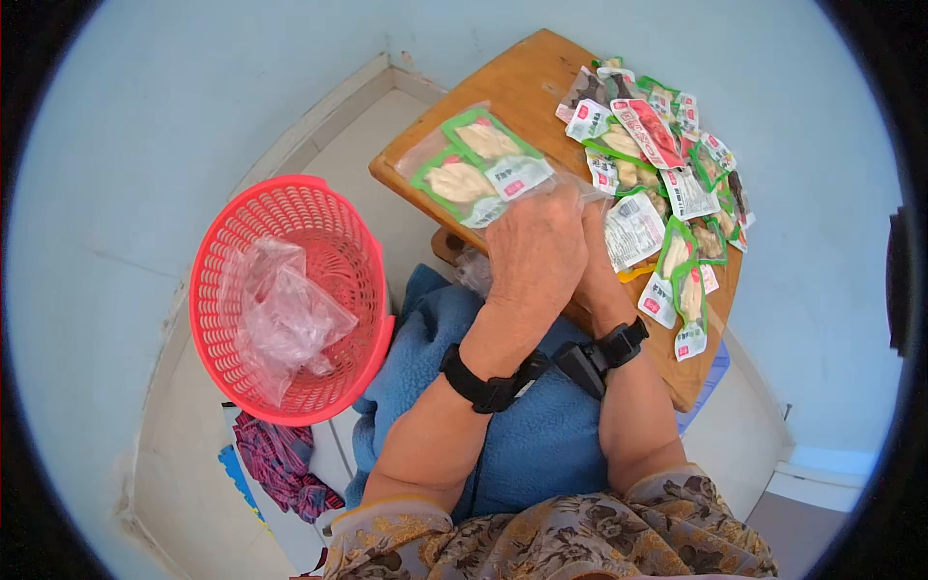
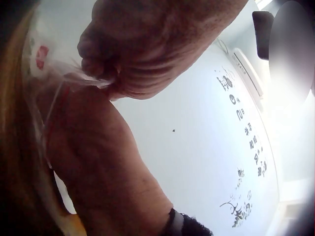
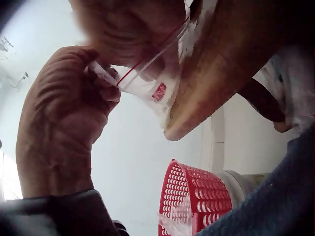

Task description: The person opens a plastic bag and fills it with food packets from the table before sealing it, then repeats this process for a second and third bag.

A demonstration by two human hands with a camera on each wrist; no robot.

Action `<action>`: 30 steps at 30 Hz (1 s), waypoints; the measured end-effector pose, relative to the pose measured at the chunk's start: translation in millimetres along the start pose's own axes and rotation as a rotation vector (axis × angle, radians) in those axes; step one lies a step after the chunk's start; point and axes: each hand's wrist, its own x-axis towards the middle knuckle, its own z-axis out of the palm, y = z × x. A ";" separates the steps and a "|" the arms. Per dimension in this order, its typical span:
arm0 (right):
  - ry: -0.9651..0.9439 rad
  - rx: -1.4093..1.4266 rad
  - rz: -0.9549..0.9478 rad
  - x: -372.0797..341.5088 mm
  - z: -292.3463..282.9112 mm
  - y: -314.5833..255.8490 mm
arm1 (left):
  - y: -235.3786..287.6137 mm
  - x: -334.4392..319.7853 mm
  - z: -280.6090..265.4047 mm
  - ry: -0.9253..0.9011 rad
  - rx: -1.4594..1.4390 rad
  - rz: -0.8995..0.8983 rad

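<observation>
A clear zip bag (image 1: 433,145) holding green-edged packets (image 1: 459,181) of pale food lies over the table's left corner. My left hand (image 1: 536,251) pinches the bag's open end, fingers curled; in the right wrist view this left hand (image 3: 64,110) grips the edge beside a red zip line. My right hand (image 1: 596,256) is close against it, partly hidden behind it in the head view. In the right wrist view the right hand (image 3: 130,24) has bent fingers on the bag's mouth. The left wrist view shows the left hand (image 2: 147,44) above the right hand (image 2: 98,152).
On the wooden table (image 1: 541,72), a pile of small food packets (image 1: 652,135) spreads along the right side. A red basket (image 1: 372,333) with crumpled clear bags (image 1: 290,314) stands at the left. Blue cloth (image 1: 541,449) covers the lap. A patterned cloth (image 1: 275,459) lies lower left.
</observation>
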 end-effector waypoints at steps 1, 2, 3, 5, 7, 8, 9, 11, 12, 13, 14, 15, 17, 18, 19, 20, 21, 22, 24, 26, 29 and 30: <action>0.008 -0.010 -0.006 -0.8 -0.1 -1.8 | -0.2 -0.5 1.1 0.000 0.007 0.007; 0.005 -0.025 -0.011 -1.4 0.7 -3.0 | -0.4 -1.1 2.2 0.000 0.014 0.014; 0.001 -0.048 -0.021 -2.8 3.6 -5.9 | -0.4 -1.8 3.2 0.000 0.014 0.014; -0.019 -0.110 -0.047 -4.1 8.6 -10.5 | 0.2 -2.8 5.2 0.020 0.036 0.021; -0.032 -0.185 -0.080 -4.8 12.9 -12.5 | 2.1 -2.6 3.2 0.014 0.025 0.013; -0.038 -0.232 -0.098 -5.9 14.4 -14.2 | 2.6 -2.4 2.1 0.010 0.015 0.003; -0.042 -0.265 -0.116 -6.9 17.0 -16.4 | 2.5 -2.5 2.7 0.008 0.014 0.006; -0.052 -0.327 -0.143 -10.3 20.2 -20.1 | 2.6 -3.3 5.3 0.010 0.051 -0.008; -0.060 -0.351 -0.157 -12.5 20.7 -21.8 | 3.0 -3.5 4.3 0.003 0.044 0.000; -0.066 -0.376 -0.176 -12.1 21.6 -22.5 | 2.8 -3.3 1.7 -0.015 0.079 0.012; -0.077 -0.399 -0.194 -13.0 21.9 -23.2 | 2.6 -2.7 0.3 -0.037 0.109 0.030; -0.086 -0.424 -0.214 -13.7 22.3 -24.3 | 1.3 -1.7 0.1 -0.028 0.116 0.061; -0.104 -0.466 -0.251 -14.0 23.5 -25.4 | -2.1 0.4 -0.6 -0.041 0.112 0.095; -0.113 -0.476 -0.265 -14.5 24.3 -25.9 | -2.2 0.8 -0.3 -0.059 0.104 0.098; -0.129 -0.482 -0.273 -14.8 27.0 -25.8 | 0.8 0.0 -0.3 -0.082 0.080 0.131; -0.141 -0.489 -0.281 -14.5 25.9 -28.1 | 4.3 -0.6 -2.7 -0.064 0.102 0.099; -0.148 -0.484 -0.283 -13.0 27.3 -28.8 | 6.0 0.3 -4.3 -0.039 0.129 0.066; -0.157 -0.484 -0.287 -13.2 28.6 -30.1 | 5.3 0.6 -4.0 -0.053 0.125 0.084; -0.161 -0.491 -0.297 -13.3 27.1 -34.6 | 1.0 0.6 -1.0 -0.019 0.059 0.067; -0.169 -0.483 -0.296 -14.1 24.9 -36.0 | -5.2 1.5 3.6 0.019 0.029 0.118; -0.230 -0.452 -0.342 -11.6 22.4 -31.2 | -1.1 3.0 3.5 0.074 -0.034 0.140; -0.222 -0.446 -0.338 -13.2 22.7 -34.1 | 1.2 3.4 1.2 0.083 -0.064 0.117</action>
